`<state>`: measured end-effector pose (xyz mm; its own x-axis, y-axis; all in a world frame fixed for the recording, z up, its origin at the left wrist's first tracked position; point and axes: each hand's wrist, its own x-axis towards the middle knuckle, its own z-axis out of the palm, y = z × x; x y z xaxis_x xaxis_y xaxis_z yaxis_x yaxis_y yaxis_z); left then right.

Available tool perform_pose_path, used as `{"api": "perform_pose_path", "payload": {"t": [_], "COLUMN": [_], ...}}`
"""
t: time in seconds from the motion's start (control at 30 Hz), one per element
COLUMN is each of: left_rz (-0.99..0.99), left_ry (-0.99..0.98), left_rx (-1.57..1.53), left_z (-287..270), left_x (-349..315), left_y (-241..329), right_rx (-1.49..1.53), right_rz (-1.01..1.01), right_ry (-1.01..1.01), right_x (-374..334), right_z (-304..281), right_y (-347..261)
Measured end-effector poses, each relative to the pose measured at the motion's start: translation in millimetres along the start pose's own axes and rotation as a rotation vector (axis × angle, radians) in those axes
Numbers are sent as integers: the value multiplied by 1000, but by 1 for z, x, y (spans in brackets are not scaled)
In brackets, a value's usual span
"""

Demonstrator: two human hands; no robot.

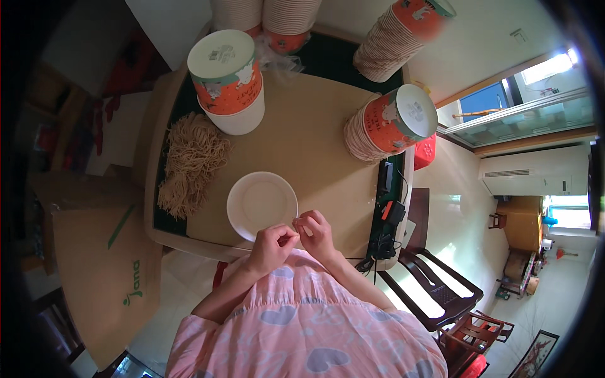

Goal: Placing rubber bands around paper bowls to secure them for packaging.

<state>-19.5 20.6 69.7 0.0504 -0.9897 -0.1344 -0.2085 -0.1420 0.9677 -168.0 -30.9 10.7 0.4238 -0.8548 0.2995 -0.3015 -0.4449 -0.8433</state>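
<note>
My left hand (272, 248) and my right hand (315, 237) are close together at the near edge of the table, fingers pinched. Anything between the fingertips is too small to make out. Just beyond them stands a white paper bucket (234, 206), its round mouth facing up; my hands are beside its near right rim. A loose bundle of beige twine strands (192, 160) lies to the left of that bucket. Behind it, an orange and green printed bucket (230, 91) stands upside down over a white one.
On the right lies a stack of printed paper buckets (394, 123), with another tall stack (400, 38) behind. More stacked buckets (290, 19) and a clear plastic bag (280, 63) are at the back. Black cables and adapters (386, 233) line the right edge. A cardboard box (107, 264) stands left.
</note>
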Motion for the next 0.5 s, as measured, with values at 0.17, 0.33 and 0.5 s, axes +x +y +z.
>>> {"api": "perform_pose_path", "payload": {"t": [0.17,0.33,0.5], "left_rz": [6,-10,-122], "left_ry": [-81,-179,-121], "left_rx": [-37,-86,-187], "left_z": [1,2,0], "left_x": [-6,-10,-10], "left_y": [23,30,18], "right_rx": [14,38,30], "right_rz": [59,110,184], "right_ry": [38,32,-14], "right_x": [-4,-6,3], "right_z": [1,1,-11], "right_y": [4,6,12]}}
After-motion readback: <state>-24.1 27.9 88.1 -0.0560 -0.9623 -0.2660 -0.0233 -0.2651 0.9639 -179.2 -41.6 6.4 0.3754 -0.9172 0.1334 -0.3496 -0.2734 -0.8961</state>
